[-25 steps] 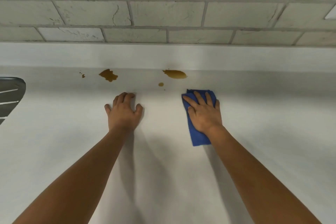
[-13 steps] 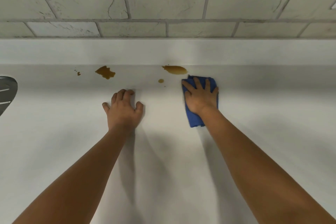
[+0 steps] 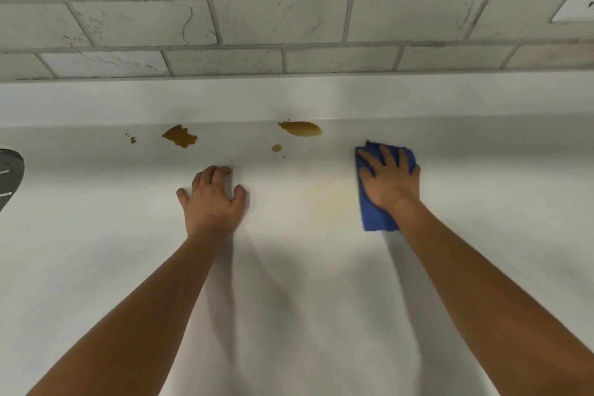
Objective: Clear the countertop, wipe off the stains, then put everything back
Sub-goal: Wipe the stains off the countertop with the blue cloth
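- One grip does the work: my right hand [image 3: 390, 182] lies flat, fingers spread, palm pressing a folded blue cloth [image 3: 374, 215] onto the white table [image 3: 482, 202], right of centre in the frame. Nothing is pinched; the cloth is pinned under the open palm, its lower end sticking out below my wrist.
- My left hand [image 3: 212, 199] rests empty at centre frame, fingers lightly curled, propped on the table and holding nothing.
- The stains sit along the back edge, above both hands: a large brown stain [image 3: 300, 128] up and left of the cloth, a small drop [image 3: 276, 148] just below it, a second brown blot [image 3: 180, 136] above my left hand, and tiny specks [image 3: 132, 139] further left.
- A faint yellowish smear [image 3: 331, 202] shows between my hands; I judge it wants another pass.
- To do this well, I would keep the palm flat with even pressure, sweep the cloth up and left over the nearest stain, and drag inward from its edge so the liquid does not spread against the upstand.
- Turning to a clean face of the cloth before the left blot should avoid streaks.
- Both forearms reach straight forward from the lower corners of the frame, elbows nearly extended, wrists low.
- A grey object [image 3: 9, 173] sits at the left edge, well apart.
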